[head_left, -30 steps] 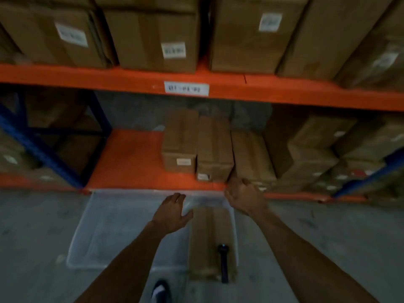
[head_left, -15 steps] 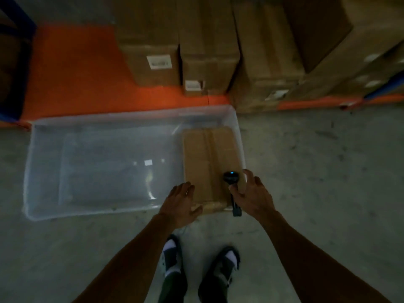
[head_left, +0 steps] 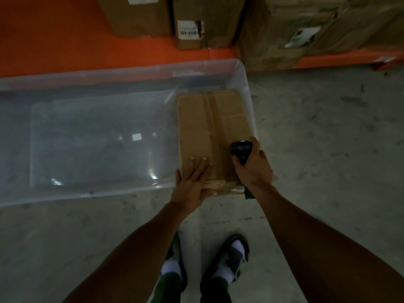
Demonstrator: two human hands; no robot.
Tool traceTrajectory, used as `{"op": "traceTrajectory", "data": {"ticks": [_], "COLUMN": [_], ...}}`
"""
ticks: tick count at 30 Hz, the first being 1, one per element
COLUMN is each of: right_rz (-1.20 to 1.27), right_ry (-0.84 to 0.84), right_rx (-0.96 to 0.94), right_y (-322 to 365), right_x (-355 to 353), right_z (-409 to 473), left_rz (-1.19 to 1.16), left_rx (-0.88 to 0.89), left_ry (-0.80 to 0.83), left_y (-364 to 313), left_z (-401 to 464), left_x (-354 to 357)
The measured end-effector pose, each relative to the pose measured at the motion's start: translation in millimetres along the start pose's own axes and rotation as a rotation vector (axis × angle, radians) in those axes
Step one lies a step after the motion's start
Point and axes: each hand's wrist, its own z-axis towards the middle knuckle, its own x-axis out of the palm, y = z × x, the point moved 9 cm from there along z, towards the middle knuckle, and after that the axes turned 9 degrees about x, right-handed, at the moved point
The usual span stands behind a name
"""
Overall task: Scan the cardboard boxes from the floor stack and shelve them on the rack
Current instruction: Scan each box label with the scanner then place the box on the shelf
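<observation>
A taped cardboard box (head_left: 209, 127) lies at the right end of a clear plastic bin (head_left: 131, 68) on the concrete floor. My left hand (head_left: 192, 182) rests flat on the box's near end, with straight fingers on top and the thumb at its near edge. My right hand (head_left: 253, 167) grips a black handheld scanner (head_left: 241, 149) over the box's near right corner; a small light shows on the scanner's head. Several labelled cardboard boxes (head_left: 203, 20) stand on the orange bottom shelf of the rack (head_left: 54, 33) beyond the bin.
More boxes (head_left: 306, 29) crowd the shelf at the right, one overhanging its orange front beam (head_left: 349, 60). My two feet (head_left: 205, 265) stand on the floor just short of the bin. Grey concrete floor (head_left: 328, 138) stretches to the right.
The view dropped from the rack to the bin. Both hands came down from the shelf; the left hand landed on the box, and the right hand took hold of the scanner lying on it.
</observation>
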Motion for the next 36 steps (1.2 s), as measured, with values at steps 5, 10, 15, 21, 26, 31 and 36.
{"op": "traceTrajectory", "data": {"ticks": [5,10,15,21,26,31,36], "right_rz": [0.209,0.479,0.699,0.86,0.85,0.79,0.78], "right_ry": [-0.03,-0.044,-0.112,-0.114,-0.142,-0.136,-0.18], "right_rx": [-0.069,-0.189,-0.215,-0.182,-0.174,-0.205,-0.184], "right_y": [3,15,25,45,69,77,75], "right_x": [-29,-87,-135,-142,-145,-140,-142], "right_z": [-9,-23,-43,-51,-48,-46,-45], "left_rz": [0.018,-0.039,-0.197,-0.301,-0.303,-0.292,-0.321], "left_rx": [0.014,0.045,-0.086,-0.213,-0.205,-0.184,-0.159], "left_ry": [0.015,-0.067,-0.231,-0.221,-0.191,-0.199,-0.216], "left_y": [2,6,12,21,26,21,22], "left_z": [2,18,66,101,90,88,86], "left_x": [-20,-96,-210,-262,-250,-246,-249]}}
